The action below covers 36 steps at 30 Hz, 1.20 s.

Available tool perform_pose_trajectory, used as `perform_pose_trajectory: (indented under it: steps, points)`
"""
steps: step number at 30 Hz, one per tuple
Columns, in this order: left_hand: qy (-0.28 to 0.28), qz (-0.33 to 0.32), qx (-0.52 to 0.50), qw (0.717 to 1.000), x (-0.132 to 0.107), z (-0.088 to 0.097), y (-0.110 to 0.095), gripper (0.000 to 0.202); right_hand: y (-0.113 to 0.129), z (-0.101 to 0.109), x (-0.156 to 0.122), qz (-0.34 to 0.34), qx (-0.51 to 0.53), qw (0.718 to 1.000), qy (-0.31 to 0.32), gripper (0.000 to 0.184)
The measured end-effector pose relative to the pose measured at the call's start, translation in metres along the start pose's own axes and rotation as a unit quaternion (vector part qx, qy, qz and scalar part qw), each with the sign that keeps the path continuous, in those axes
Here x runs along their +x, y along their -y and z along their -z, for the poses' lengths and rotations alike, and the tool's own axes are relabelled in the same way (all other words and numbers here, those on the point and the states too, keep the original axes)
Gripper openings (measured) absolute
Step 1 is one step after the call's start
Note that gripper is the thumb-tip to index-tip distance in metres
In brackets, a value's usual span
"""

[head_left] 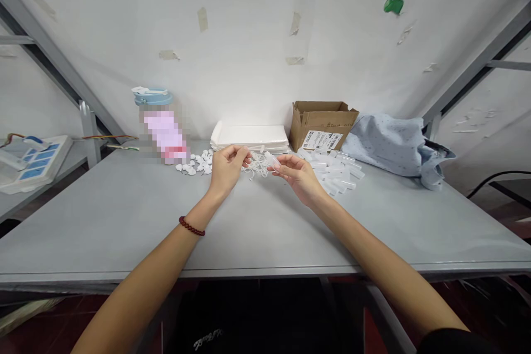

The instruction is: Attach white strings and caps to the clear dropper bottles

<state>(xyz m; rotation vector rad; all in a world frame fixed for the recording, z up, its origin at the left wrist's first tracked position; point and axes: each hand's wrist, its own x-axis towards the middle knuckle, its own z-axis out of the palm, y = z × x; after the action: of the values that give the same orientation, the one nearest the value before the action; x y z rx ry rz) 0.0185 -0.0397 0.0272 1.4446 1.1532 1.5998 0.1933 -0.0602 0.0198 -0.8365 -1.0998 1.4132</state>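
Observation:
My right hand (297, 173) holds a small clear plastic tube (272, 160) in a pinch, its open end turned toward my left hand. My left hand (227, 166), with a red bead bracelet on the wrist, is closed in a pinch on something small and white that I cannot make out, just left of the tube. Under and behind both hands lies a tangle of white string (259, 166). A pile of several clear tubes (336, 168) lies to the right, and several small white pieces (194, 164) to the left, on the grey table (124, 215).
At the back stand a brown cardboard box (321, 123), a stack of white sheets (250, 136), a bottle with a blue lid (153, 97) and a light blue cloth (392, 144). A blue-and-white device (31, 161) lies on a side shelf at left.

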Motion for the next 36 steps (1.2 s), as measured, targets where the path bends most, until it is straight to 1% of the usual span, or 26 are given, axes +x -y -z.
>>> perform_pose_trajectory:
  steps: [4, 8, 10, 13, 18, 23, 27, 36]
  points:
    - [0.016, -0.04, 0.057, 0.997, -0.0029, -0.0002, -0.0009, 0.02, 0.0005, 0.0001, -0.0001, 0.002, -0.004, 1.0, 0.001, 0.023]
    - [0.03, -0.068, 0.09, 0.993, -0.0069, -0.0015, -0.0027, 0.022, 0.0007, 0.0008, -0.0002, 0.001, -0.006, 1.0, 0.004, 0.023]
    - [0.038, -0.083, 0.098, 0.991, -0.0083, -0.0017, -0.0026, 0.022, 0.0003, 0.0015, 0.0002, 0.0, -0.004, 1.0, 0.007, 0.024]
    - [0.06, -0.093, 0.084, 0.99, -0.0094, -0.0022, -0.0012, 0.022, -0.0011, 0.0027, 0.0013, 0.002, -0.005, 1.0, 0.012, 0.024]
    - [0.094, -0.071, 0.028, 0.993, -0.01, -0.0046, 0.0018, 0.02, -0.0053, 0.004, 0.0023, 0.0, -0.009, 1.0, 0.025, 0.025]
    - [0.097, -0.028, -0.009, 0.995, -0.0094, -0.0059, 0.0018, 0.02, -0.0067, 0.0026, 0.0011, -0.004, -0.009, 0.999, 0.037, 0.026]
    - [0.101, -0.006, -0.029, 0.994, -0.0093, -0.0068, 0.0005, 0.019, -0.0061, 0.0004, -0.0006, -0.014, -0.009, 0.999, 0.045, 0.026]
    - [0.099, 0.059, -0.067, 0.991, -0.008, -0.0078, 0.0045, 0.026, -0.0084, 0.0003, -0.0011, -0.006, 0.001, 0.999, 0.052, 0.024]
